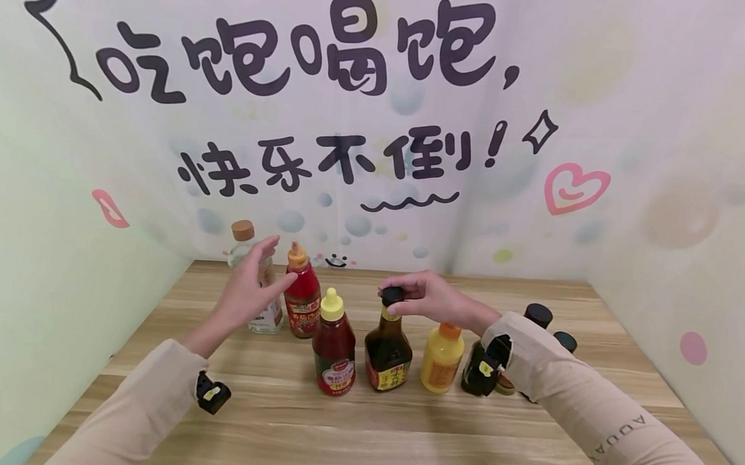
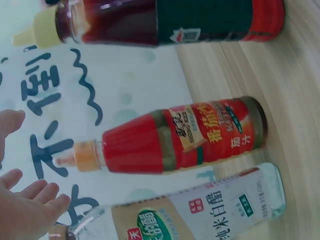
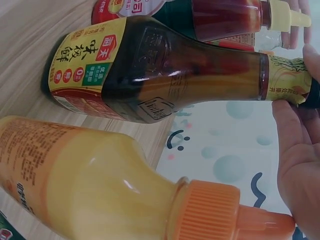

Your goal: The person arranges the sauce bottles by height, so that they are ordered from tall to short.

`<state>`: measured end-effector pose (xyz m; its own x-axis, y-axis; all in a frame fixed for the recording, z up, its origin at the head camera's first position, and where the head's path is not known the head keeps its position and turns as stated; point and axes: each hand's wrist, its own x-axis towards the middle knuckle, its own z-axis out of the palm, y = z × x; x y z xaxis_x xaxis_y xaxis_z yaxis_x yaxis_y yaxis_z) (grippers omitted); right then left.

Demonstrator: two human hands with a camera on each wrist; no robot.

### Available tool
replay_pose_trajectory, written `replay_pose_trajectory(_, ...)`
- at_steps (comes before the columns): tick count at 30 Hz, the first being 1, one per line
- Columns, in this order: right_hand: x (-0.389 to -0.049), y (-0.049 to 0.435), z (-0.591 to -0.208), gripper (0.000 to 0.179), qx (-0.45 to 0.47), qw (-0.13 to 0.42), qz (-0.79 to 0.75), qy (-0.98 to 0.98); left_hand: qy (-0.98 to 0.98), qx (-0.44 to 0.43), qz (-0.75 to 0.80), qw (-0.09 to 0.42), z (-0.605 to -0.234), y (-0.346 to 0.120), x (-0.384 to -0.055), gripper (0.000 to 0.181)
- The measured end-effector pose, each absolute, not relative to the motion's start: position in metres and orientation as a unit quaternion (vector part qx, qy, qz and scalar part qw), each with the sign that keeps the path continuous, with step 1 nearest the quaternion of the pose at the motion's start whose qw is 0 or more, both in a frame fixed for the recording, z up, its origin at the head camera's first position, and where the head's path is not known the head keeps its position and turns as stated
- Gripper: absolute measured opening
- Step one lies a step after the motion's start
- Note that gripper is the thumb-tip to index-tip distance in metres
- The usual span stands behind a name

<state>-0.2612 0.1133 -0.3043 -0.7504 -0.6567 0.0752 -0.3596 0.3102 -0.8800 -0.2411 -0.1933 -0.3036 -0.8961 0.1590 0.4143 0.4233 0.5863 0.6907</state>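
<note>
My right hand (image 1: 438, 298) pinches the black cap and neck of a dark soy sauce bottle (image 1: 388, 353), which stands upright on the table; the right wrist view shows thumb and fingers around the yellow neck label (image 3: 287, 80). Over on the left, my left hand (image 1: 250, 283) is spread in front of a clear white vinegar bottle (image 1: 272, 321), its thumb near a red ketchup bottle (image 1: 302, 302) with an orange cap. In the left wrist view the fingers (image 2: 42, 200) hold nothing. Between the hands is a dark red sauce bottle (image 1: 334, 351) with a yellow cap.
Right of the soy sauce stands a yellow squeeze bottle (image 1: 442, 361) with an orange cap. Dark-capped bottles (image 1: 538, 315) are partly hidden behind my right forearm. A printed white cloth (image 1: 347, 238) hangs behind the wooden table (image 1: 267, 420).
</note>
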Motion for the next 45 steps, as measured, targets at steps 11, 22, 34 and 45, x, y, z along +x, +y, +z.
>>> replay_pose_trajectory(11,-0.262,0.113,-0.306,0.038,-0.318,0.153,-0.496,0.793,-0.851,-0.220,-0.459,0.128,-0.303,-0.177,-0.223,0.063)
replay_pose_trajectory(22,-0.262,0.114,-0.307,0.037,-0.335,0.134,-0.501,0.787,-0.823,-0.262,-0.498,0.081,-0.309,-0.155,-0.214,0.058)
replay_pose_trajectory(34,-0.262,0.114,-0.309,0.040,-0.316,0.142,-0.499,0.795,-0.809,-0.279,-0.518,0.023,-0.330,-0.143,-0.219,0.056)
replay_pose_trajectory(45,-0.261,0.114,-0.308,0.039,-0.321,0.142,-0.494,0.796,-0.806,-0.248,-0.536,-0.011,-0.337,-0.137,-0.220,0.041)
